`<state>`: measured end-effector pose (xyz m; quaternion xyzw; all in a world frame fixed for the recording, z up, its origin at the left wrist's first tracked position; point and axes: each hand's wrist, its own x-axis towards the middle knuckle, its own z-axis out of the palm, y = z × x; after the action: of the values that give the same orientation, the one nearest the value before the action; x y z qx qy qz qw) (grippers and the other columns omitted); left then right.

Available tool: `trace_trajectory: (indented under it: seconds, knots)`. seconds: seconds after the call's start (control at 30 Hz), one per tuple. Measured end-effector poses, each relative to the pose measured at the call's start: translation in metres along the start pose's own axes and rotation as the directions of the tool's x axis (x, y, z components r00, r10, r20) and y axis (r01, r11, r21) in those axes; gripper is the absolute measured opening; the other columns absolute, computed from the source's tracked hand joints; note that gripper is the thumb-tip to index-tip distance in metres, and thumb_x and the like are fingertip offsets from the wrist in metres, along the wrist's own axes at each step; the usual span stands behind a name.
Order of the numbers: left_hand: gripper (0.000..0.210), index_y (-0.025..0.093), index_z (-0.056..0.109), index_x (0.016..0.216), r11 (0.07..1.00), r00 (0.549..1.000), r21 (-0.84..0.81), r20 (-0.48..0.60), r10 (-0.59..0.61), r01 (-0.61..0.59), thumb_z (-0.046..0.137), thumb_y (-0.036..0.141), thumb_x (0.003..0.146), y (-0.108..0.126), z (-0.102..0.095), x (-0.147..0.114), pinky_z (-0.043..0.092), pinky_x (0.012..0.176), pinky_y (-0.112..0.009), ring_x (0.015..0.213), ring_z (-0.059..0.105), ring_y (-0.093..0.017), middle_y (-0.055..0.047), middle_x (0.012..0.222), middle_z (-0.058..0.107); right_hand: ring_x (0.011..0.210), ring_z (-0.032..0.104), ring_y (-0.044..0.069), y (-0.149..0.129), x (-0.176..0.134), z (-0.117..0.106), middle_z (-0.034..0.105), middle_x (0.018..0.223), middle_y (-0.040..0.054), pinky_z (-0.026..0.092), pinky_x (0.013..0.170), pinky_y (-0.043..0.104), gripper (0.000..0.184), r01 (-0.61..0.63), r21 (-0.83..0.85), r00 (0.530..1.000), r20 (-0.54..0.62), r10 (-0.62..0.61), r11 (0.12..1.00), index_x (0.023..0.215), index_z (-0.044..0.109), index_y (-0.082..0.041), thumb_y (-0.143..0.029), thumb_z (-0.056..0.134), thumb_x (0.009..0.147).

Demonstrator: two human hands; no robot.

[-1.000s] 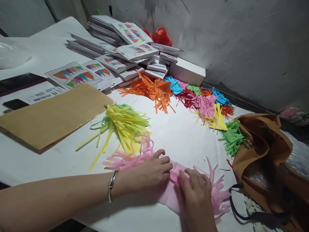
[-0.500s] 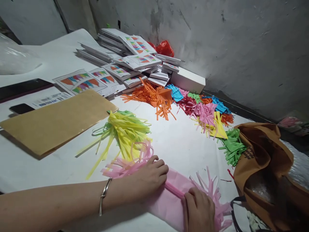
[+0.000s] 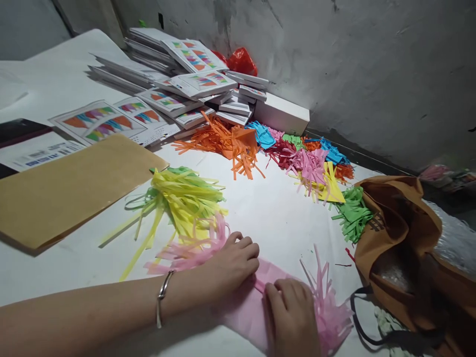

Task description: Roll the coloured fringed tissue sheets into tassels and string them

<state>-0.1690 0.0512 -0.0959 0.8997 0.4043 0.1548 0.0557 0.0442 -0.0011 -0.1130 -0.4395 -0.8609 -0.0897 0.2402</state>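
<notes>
A sheet of pink tissue paper (image 3: 245, 312) with fringed ends lies in front of me, a narrow folded ridge running along its middle. My left hand (image 3: 236, 260), with a silver bangle on the wrist, presses curled fingers on the ridge near the left fringe. Close on its right, my right hand (image 3: 292, 310) grips the same ridge, its fingertips partly hidden. The right fringe spreads out beyond that hand. Yellow and green tissue tassels (image 3: 186, 198) lie just past the left fringe, which touches the yellow strips.
A brown paper sheet (image 3: 74, 193) lies left. Behind are stacked printed packs (image 3: 201, 82) and a white box (image 3: 282, 114). Orange tassels (image 3: 219, 144), pink tassels (image 3: 310, 166) and green tassels (image 3: 353, 213) form an arc. A brown bag (image 3: 394, 238) slumps at right, near the grey wall.
My right hand has slid left along the pink ridge, closer to my left hand, and less of the ridge shows between them. The camera view has shifted slightly.
</notes>
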Motion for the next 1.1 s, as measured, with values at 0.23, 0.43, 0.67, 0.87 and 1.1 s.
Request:
trace_trajectory:
  seconds: [0.23, 0.43, 0.67, 0.87, 1.1]
  knots:
    - [0.010, 0.020, 0.066, 0.083, 0.962, 0.963, 0.039, 0.031, 0.269, -0.270, 0.071, 0.020, 0.091, -0.004, -0.025, -0.004, 0.033, 0.093, -0.042, 0.088, 0.051, -0.022, -0.002, 0.086, 0.061, 0.082, 0.054, 0.021, -0.004, 0.009, -0.001, 0.063, 0.088, 0.0041, 0.038, 0.084, 0.038, 0.017, -0.009, 0.185, 0.999, 0.051, 0.000, 0.983, 0.105, 0.063, -0.018, -0.011, 0.050, 0.099]
    - [0.026, 0.020, 0.062, 0.074, 0.924, 0.929, 0.137, -0.054, 0.367, -0.357, 0.059, 0.018, 0.100, 0.001, -0.023, -0.005, 0.027, 0.105, -0.048, 0.083, 0.050, -0.020, -0.001, 0.080, 0.059, 0.073, 0.049, 0.020, -0.014, 0.014, -0.002, 0.058, 0.078, 0.0059, 0.039, 0.070, 0.036, 0.024, 0.079, 0.064, 0.997, -0.022, -0.077, 0.995, 0.102, 0.065, -0.012, -0.001, 0.045, 0.094]
    - [0.012, 0.020, 0.065, 0.083, 0.930, 0.944, 0.166, 0.004, 0.331, -0.327, 0.065, 0.018, 0.095, 0.004, -0.017, -0.018, 0.029, 0.104, -0.047, 0.085, 0.051, -0.020, -0.001, 0.083, 0.060, 0.085, 0.057, 0.024, 0.002, -0.006, 0.001, 0.064, 0.090, 0.0103, 0.045, 0.085, 0.041, 0.024, 0.223, 0.002, 0.974, 0.030, -0.223, 0.975, 0.105, 0.065, -0.008, -0.001, 0.048, 0.090]
    - [0.016, 0.021, 0.059, 0.080, 0.982, 0.980, 0.044, -0.069, 0.188, -0.186, 0.067, 0.016, 0.093, 0.008, -0.013, -0.026, 0.027, 0.100, -0.044, 0.082, 0.049, -0.019, 0.001, 0.077, 0.060, 0.098, 0.064, 0.026, 0.021, -0.033, -0.006, 0.072, 0.099, 0.0111, 0.044, 0.096, 0.044, 0.032, 0.265, -0.118, 0.963, -0.011, -0.268, 0.957, 0.107, 0.067, -0.014, -0.002, 0.043, 0.090]
    - [0.013, 0.021, 0.060, 0.083, 0.978, 0.975, 0.041, -0.078, 0.210, -0.207, 0.070, 0.019, 0.092, 0.010, -0.001, -0.032, 0.026, 0.100, -0.045, 0.083, 0.049, -0.020, 0.002, 0.079, 0.062, 0.095, 0.063, 0.023, 0.017, -0.035, -0.007, 0.070, 0.097, 0.0064, 0.040, 0.096, 0.045, 0.018, 0.022, 0.062, 1.000, 0.011, -0.023, 0.998, 0.102, 0.064, -0.019, -0.010, 0.049, 0.097]
